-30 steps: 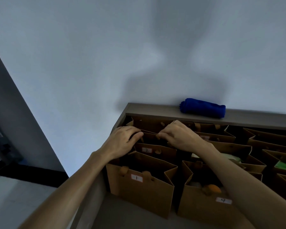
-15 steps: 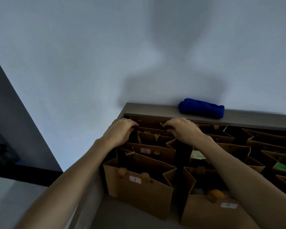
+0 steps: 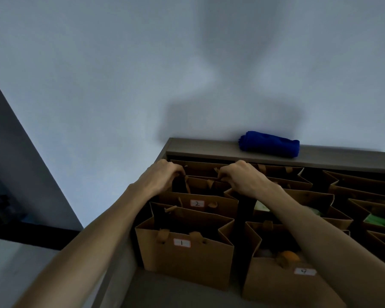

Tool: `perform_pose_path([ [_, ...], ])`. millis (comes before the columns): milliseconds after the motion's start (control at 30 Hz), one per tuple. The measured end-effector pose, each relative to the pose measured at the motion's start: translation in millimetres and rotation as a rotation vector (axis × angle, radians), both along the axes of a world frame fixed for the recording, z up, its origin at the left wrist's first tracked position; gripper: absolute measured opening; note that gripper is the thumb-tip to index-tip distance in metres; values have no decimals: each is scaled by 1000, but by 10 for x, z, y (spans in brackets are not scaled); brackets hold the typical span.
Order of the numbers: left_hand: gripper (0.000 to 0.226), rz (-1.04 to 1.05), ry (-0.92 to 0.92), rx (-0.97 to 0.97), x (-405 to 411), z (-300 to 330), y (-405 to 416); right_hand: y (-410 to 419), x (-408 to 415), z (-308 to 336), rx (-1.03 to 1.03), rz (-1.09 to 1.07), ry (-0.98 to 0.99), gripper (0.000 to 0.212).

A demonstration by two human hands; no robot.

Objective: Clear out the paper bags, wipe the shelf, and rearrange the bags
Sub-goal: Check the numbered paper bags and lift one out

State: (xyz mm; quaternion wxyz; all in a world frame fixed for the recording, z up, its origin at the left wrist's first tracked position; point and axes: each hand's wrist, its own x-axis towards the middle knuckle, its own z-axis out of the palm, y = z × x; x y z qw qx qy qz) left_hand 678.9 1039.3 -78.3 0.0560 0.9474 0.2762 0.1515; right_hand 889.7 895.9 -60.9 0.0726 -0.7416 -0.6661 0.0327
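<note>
Several brown paper bags stand in rows on a grey shelf (image 3: 171,292). Bag 1 (image 3: 187,261) is at the front left, bag 2 (image 3: 198,203) behind it, and bag 4 (image 3: 282,283) at the front right. My left hand (image 3: 160,176) and my right hand (image 3: 242,176) both reach to the back of the left column. Each grips the top edge of a rear bag (image 3: 200,183), one at its left end and one at its right. A rolled blue cloth (image 3: 269,143) lies on the shelf's top board (image 3: 200,147).
A pale wall rises behind the shelf. More paper bags (image 3: 362,196) fill the right side, some holding green items; an orange item (image 3: 289,256) sits in bag 4. A dark panel (image 3: 13,174) stands at the left.
Both hands moved farther back along the left column, from near bag 2 to the rear bag, and spread apart to its two ends. The view shifted slightly.
</note>
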Motion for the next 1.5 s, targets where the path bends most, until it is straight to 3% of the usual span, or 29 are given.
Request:
perform_pose_path([
  [467, 31, 11, -157, -64, -580, -103, -487, -512, -225, -93, -58, 115, 44, 24],
  [767, 29, 7, -103, -108, -326, -72, -360, -337, -88, 1, -22, 116, 83, 25],
  [933, 24, 31, -31, -89, -104, -62, -182, -317, -2, 48, -11, 50, 99, 25],
  [1000, 23, 39, -19, 7, -63, -41, -180, -443, 57, 119, 37, 37, 97, 26],
  [1100, 22, 32, -118, 116, 12, -3, -220, -706, 291, 206, 124, -28, 54, 26],
  [1300, 24, -159, -231, -131, 609, 143, -512, -1075, 941, 214, 144, -300, 12, 23],
  [1500, 48, -245, -11, -192, 1180, 181, -851, -1243, 1087, 135, -74, -377, -10, 30],
])
